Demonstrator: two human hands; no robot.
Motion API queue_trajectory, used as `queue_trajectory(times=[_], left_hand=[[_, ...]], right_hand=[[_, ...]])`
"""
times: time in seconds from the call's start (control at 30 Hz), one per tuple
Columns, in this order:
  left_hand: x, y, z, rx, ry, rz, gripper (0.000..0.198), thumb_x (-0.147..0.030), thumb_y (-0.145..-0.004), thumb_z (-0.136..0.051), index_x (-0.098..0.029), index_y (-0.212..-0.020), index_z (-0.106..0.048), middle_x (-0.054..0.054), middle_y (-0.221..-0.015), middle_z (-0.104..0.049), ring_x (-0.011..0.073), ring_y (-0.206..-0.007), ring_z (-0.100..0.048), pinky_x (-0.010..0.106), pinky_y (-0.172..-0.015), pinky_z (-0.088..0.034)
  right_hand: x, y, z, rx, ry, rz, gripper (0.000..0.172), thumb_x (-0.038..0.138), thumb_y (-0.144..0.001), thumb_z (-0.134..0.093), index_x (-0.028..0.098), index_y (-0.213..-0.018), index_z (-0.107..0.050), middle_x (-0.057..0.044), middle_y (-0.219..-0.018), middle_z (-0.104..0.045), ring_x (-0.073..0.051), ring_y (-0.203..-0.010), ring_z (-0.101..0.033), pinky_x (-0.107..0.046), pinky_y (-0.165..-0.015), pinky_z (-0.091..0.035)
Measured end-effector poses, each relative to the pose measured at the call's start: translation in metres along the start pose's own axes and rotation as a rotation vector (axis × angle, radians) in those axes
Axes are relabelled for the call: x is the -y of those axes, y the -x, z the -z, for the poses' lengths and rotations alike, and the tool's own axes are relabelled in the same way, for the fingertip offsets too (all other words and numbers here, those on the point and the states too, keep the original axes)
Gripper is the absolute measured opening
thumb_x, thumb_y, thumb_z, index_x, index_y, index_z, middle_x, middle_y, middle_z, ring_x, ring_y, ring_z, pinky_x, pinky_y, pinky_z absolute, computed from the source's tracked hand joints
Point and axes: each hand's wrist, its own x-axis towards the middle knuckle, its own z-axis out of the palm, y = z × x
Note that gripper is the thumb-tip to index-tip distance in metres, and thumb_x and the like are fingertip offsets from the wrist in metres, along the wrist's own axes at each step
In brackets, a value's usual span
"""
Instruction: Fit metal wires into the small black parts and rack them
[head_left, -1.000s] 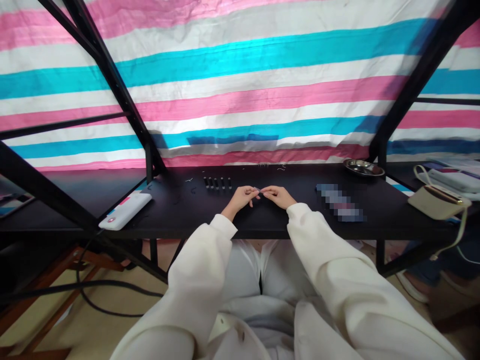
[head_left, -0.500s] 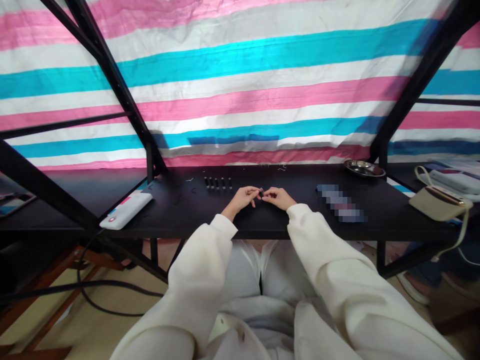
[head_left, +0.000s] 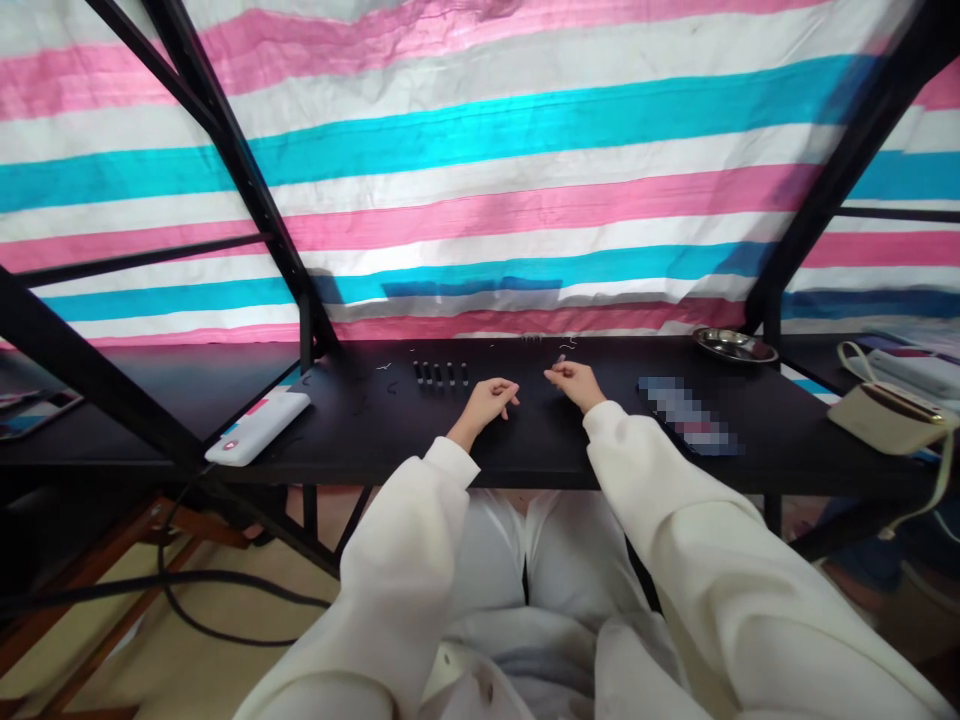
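My right hand [head_left: 576, 382] is raised a little over the black table [head_left: 360, 430], its fingers pinched. A tiny greyish piece [head_left: 560, 359] sticks up from its fingertips; its exact kind is too small to tell. To the left, apart from it, my left hand [head_left: 491, 401] has thumb and index finger pressed together; whether something is between them cannot be made out. Beyond the left hand, several small black cylinders [head_left: 439, 374] with light ends stand in a short row.
Thin pale scraps [head_left: 568, 343] lie along the table's back. At right are a phone-like item, blurred out [head_left: 690, 415], a round metal dish [head_left: 735, 345] and a cream pouch [head_left: 885, 415]. A white power-bank-like box [head_left: 259, 428] lies at left, near black frame bars [head_left: 247, 180].
My hands, together over a small dark piece before, have come apart. The right one has moved right and slightly away with a tiny piece at its fingertips. The view has shifted slightly.
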Motion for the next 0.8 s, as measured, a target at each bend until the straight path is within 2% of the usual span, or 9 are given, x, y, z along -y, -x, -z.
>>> queue_trajectory(times=[0.1,0.2,0.5,0.8], left_hand=[[0.001,0.001,0.0,0.002,-0.026,0.001,0.026,-0.035,-0.077,-0.055,-0.01,-0.079,-0.059,0.004,-0.065,-0.064,0.0038,-0.035,-0.045,0.019,-0.041,-0.035],[0.004,0.0,0.0,0.021,-0.043,-0.017,0.026,-0.037,-0.077,-0.055,-0.011,-0.077,-0.059,0.003,-0.064,-0.063,0.0042,-0.035,-0.045,0.019,-0.041,-0.035],[0.003,0.002,0.0,0.076,-0.067,-0.016,0.028,-0.039,-0.077,-0.054,-0.011,-0.075,-0.059,0.003,-0.062,-0.062,0.0041,-0.036,-0.045,0.019,-0.044,-0.036],[0.004,0.002,0.0,0.112,-0.084,-0.009,0.031,-0.042,-0.077,-0.054,-0.011,-0.076,-0.061,0.004,-0.064,-0.063,0.0045,-0.038,-0.045,0.019,-0.045,-0.037]], right_hand=[[-0.009,-0.026,0.014,-0.134,0.137,-0.051,0.03,0.042,-0.058,-0.066,0.014,-0.067,-0.06,-0.002,-0.059,-0.059,-0.014,-0.058,-0.053,-0.028,-0.059,-0.045],[-0.016,-0.044,0.026,-0.168,0.317,-0.099,0.02,0.033,-0.06,-0.065,0.015,-0.067,-0.062,-0.004,-0.064,-0.062,-0.016,-0.065,-0.058,-0.027,-0.066,-0.046],[-0.031,-0.06,0.03,-0.172,0.569,-0.164,0.017,0.029,-0.063,-0.064,0.015,-0.073,-0.067,-0.008,-0.078,-0.067,-0.017,-0.077,-0.062,-0.026,-0.074,-0.046],[-0.037,-0.07,0.024,-0.116,0.612,-0.163,0.02,0.029,-0.067,-0.064,0.014,-0.08,-0.067,-0.009,-0.082,-0.067,-0.018,-0.079,-0.062,-0.027,-0.075,-0.046]])
